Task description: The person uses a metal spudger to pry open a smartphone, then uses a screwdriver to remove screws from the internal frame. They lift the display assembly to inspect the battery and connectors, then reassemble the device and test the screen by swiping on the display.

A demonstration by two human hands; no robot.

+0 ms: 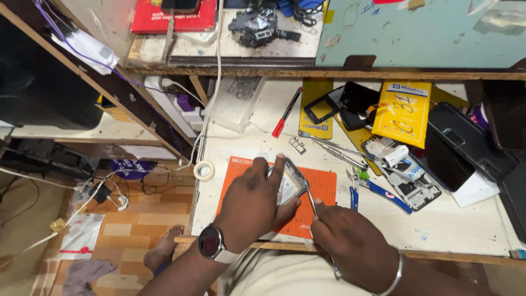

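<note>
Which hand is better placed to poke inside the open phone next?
The right hand, probably. It holds a thin metal tool whose tip already sits at the opened phone. The left hand has its grip around the phone, steadying it over the orange mat, so it is busy.

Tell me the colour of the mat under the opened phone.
Orange mat, with a fine grid pattern; the head view shows it.

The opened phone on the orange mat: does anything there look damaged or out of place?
The opened phone lies tilted, partly off the orange mat, gripped by the left hand. The right hand pushes a thin metal tool into it. No damage visible.
</note>
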